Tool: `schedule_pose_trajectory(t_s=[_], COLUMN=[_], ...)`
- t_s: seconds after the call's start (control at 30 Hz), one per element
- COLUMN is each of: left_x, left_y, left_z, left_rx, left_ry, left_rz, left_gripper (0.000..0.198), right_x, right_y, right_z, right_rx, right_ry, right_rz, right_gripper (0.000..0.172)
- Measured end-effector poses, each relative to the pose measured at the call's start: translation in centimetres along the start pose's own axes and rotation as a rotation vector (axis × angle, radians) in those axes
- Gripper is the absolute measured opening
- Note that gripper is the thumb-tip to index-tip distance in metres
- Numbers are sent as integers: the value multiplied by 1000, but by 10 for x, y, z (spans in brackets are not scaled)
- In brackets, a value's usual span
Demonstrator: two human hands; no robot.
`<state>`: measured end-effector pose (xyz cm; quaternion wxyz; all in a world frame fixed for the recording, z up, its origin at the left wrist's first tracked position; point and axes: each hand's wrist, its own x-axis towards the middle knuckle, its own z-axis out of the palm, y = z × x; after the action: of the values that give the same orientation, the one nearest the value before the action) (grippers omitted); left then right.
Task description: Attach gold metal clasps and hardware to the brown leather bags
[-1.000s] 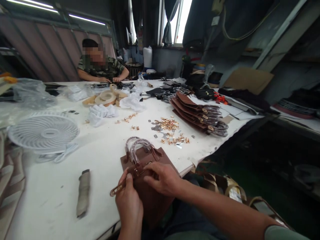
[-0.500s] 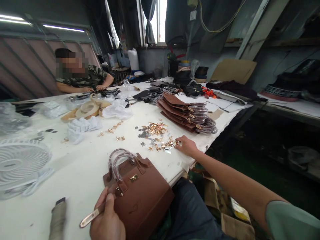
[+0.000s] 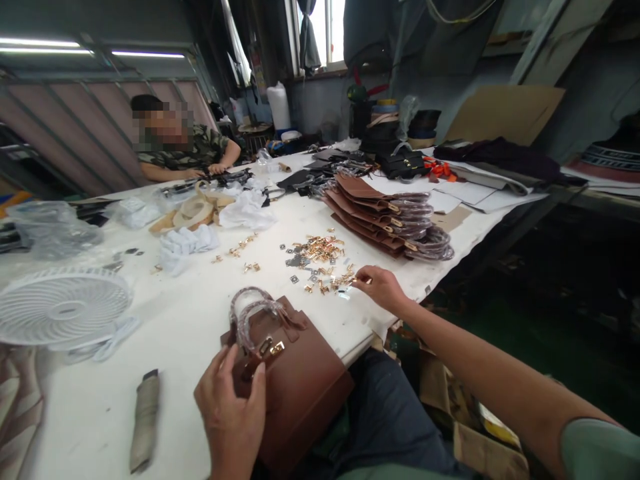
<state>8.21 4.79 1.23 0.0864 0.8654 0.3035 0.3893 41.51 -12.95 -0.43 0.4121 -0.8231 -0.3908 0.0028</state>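
The white table point(image 3: 175, 333) held gold fittings point(image 3: 323, 248) by my right hand point(image 3: 377, 285) (grip unclear to me); my spread left hand point(image 3: 231, 407), lower centre, had to steady the brown bag point(image 3: 313, 383).

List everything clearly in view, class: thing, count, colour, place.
Table: one, white, centre
Bag: one, brown, table's edge
Stacked bags: several, brown, right
Clasps: many, gold, middle
Fan cover: one, white, left
Wrapped tool: one, greyish, front
Tape roll: one, beige, left
Plastic wrap: uncounted, clear, left
Dark pieces: uncounted, black, far side
Cardboard: one, tan, back
Window: one, bright, back
Person: one, camouflage shirt, far side
Left hand: one, at bag
Right hand: one, at clasps
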Motion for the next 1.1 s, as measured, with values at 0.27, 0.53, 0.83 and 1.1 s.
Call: schedule_pose_trajectory(t_s=[0.27, 0.53, 0.83, 1.1], left_x=[31, 73, 117, 128], left_y=[19, 9, 14, 53], left_z=[9, 36, 35, 31], left_rx=[-150, 74, 89, 45], left_ry=[-256, -550, -794, -860], left_rz=[225, 433, 642, 458], left_gripper=[32, 35, 12, 18], right_x=[-54, -65, -82, -94], right_y=[-73, -100, -124, -123], right_z=[56, 61, 98, 113], right_rx=[257, 59, 569, 483], right_ry=[-220, -271, -294, -178], right_rz=[-88, -274, 84, -253], right_gripper=[7, 28, 20, 28])
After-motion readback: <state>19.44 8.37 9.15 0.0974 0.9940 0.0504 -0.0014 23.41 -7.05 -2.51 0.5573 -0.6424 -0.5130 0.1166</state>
